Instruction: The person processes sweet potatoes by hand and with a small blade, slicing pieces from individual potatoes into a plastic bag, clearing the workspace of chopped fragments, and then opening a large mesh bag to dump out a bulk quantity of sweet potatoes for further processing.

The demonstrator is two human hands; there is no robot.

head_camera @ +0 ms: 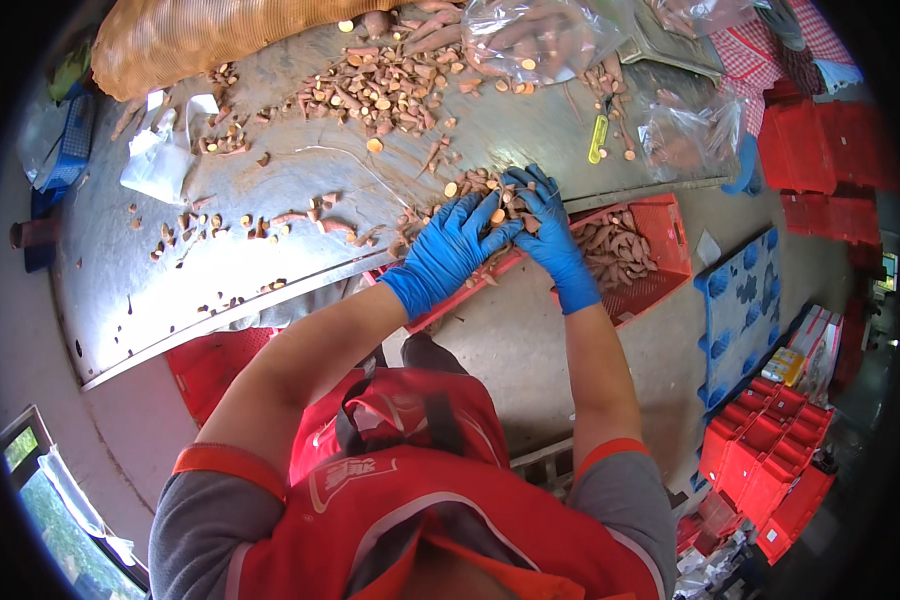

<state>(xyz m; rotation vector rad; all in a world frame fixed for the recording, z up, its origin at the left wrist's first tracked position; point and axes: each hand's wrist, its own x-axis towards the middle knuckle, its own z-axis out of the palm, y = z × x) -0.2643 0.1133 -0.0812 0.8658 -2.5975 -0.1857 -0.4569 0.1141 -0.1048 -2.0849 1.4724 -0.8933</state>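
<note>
My left hand, in a blue glove, is cupped over the front edge of the metal table. My right hand, gloved alike, curves in from the other side. Between them they hold a heap of trimmed sweet potato ends, some showing pale orange cut faces. More small pieces lie on the table just beyond my fingers. Under my hands, against the table edge, sits a red plastic crate. Its right part holds many small sweet potatoes; my hands and forearms hide part of it.
A larger pile of cut ends lies farther back. Near it are a clear bag of sweet potatoes, a yellow-handled knife and a mesh sack. A blue pallet and stacked red crates stand right.
</note>
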